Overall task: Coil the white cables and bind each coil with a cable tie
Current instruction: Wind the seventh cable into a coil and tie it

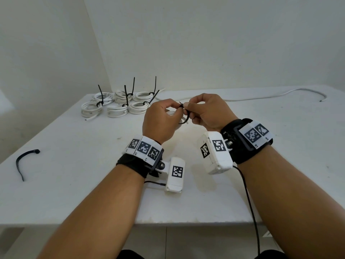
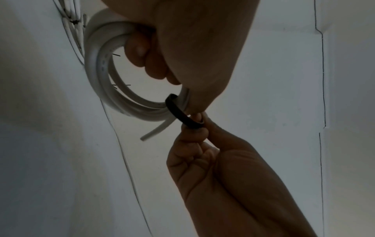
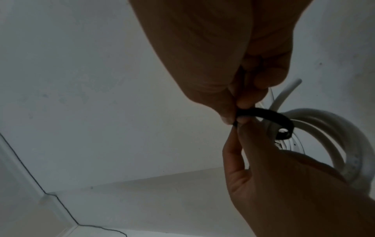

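Desk (image 1: 261,165): white, matte. Front edge runs across lower frame of head view, left edge slants toward upper left; wall close behind far edge. Bare surface lies w/ plenty of room right of centre and under both wrists.

Both hands raised above desk at frame centre, fingertips meeting. Left hand (image 1: 160,120) curled round a white cable coil (image 2: 105,77) and pinching the black cable tie (image 2: 180,112) w/ thumb and forefinger. Right hand (image 1: 207,111) pinches the same tie, other fingers folded in. Tie loops round the coil's strands as a narrow flat band, arched; one cable end (image 2: 154,131) sticks out straight from the coil, pointing lower left in left wrist view. Coil round, smooth plastic sheath, several turns.

Upper left of head view: six bound coils (image 1: 119,103) in two rows, touching or nearly; black tie tails stand mostly upright. Loose white cable (image 1: 270,95) runs along far edge toward upper right, its end curving down. Spare black tie (image 1: 24,161) lies curved at left, near desk edge, well apart from the hands.
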